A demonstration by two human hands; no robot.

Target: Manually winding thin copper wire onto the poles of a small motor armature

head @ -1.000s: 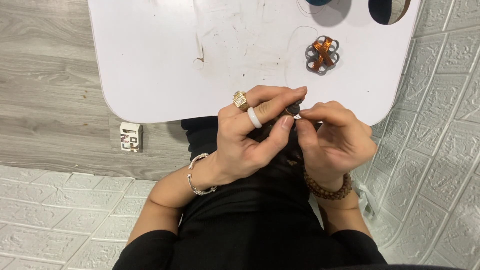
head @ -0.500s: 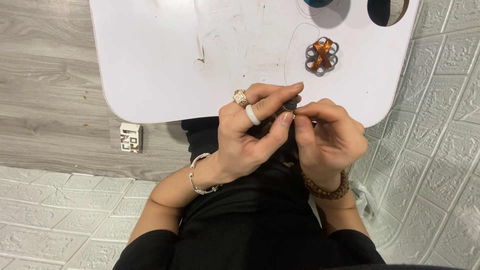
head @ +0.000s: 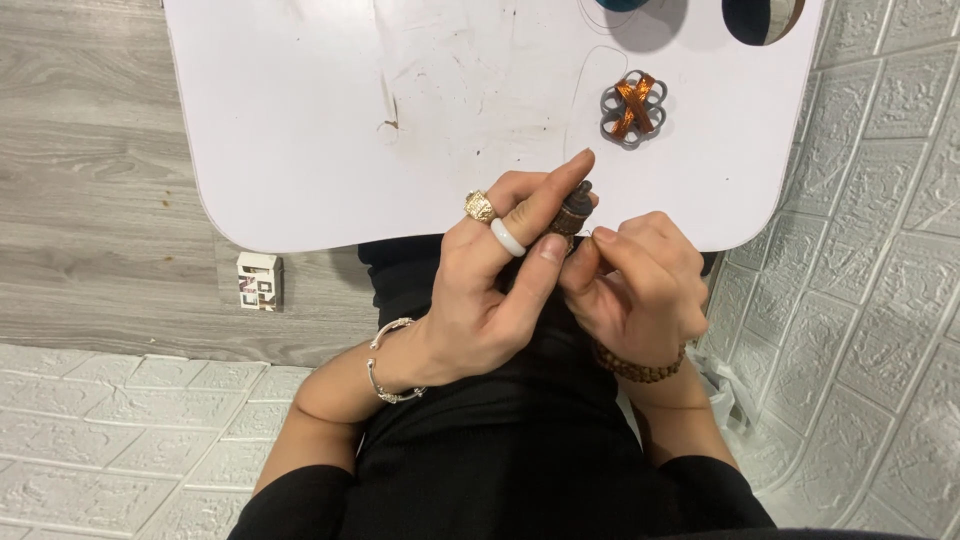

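- At the near edge of the white table [head: 300,120], both hands meet over the person's lap; the left hand [head: 490,290] is closed around a small dark spool wound with copper wire [head: 572,212], which stands nearly upright between its fingers and thumb.
- Just beside it, the right hand [head: 640,290] has its fingertips pinched together and touching the lower side of the spool; what it pinches is too thin to see, perhaps a fine wire, so I cannot tell for sure.
- On the left hand there are a gold ring [head: 480,206] and a white ring [head: 507,238]; a silver bracelet [head: 385,365] is on its wrist, and a brown bead bracelet [head: 635,365] is on the right wrist.
- Farther on the table lies a grey flower-shaped core with copper wire crossed over it [head: 633,105]; it looks already wound and is set apart from the hands.
- As I judge it, the held spool carries many turns of copper already, but the fingers work on it, so this piece seems not finished; how much is left cannot be told.
- On the wooden floor [head: 90,150], near the table edge, sits a small white block [head: 259,281].
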